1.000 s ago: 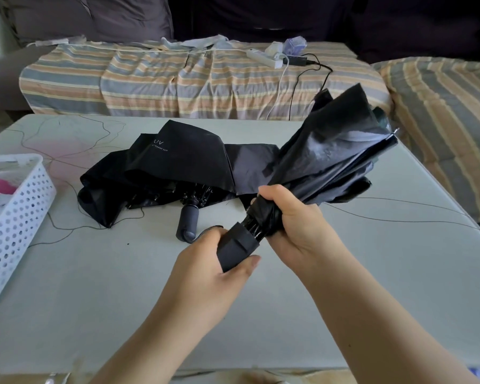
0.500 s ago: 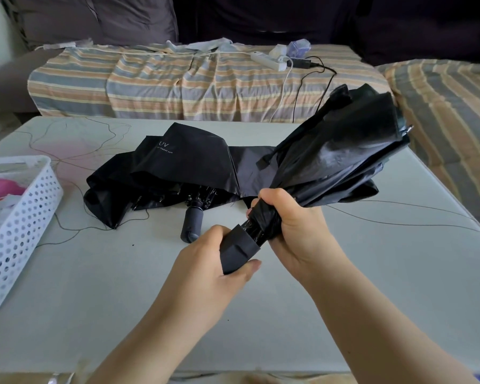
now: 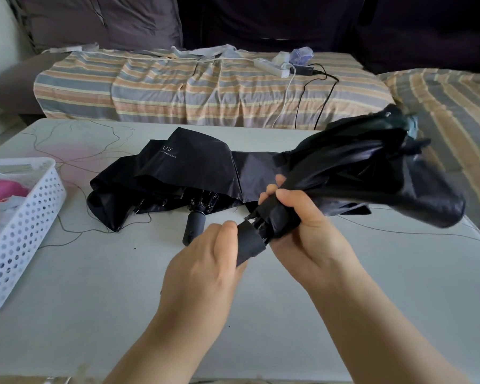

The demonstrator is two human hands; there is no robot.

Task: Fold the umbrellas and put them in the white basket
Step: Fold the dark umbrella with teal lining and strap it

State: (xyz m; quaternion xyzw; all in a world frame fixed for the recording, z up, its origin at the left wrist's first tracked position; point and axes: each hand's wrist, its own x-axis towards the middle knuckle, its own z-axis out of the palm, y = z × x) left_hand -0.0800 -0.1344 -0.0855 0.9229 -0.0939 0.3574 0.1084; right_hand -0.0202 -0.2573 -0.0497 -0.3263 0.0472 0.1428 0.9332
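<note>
A black umbrella (image 3: 366, 173) is held above the worktop (image 3: 94, 286), canopy bunched toward the right. The left hand (image 3: 205, 270) curls round its handle; the right hand (image 3: 302, 220) grips the gathered fabric. A second umbrella (image 3: 189, 173) (printed "UV") lies behind, uncollapsed. The white basket (image 3: 20, 231) sits far left.

I see soft, even daylight with only faint shadows under the hands on the pale table (image 3: 94, 314). The far background is very dark. The raised umbrella (image 3: 372, 173) is motion-blurred, and straight edges bow near the borders.
</note>
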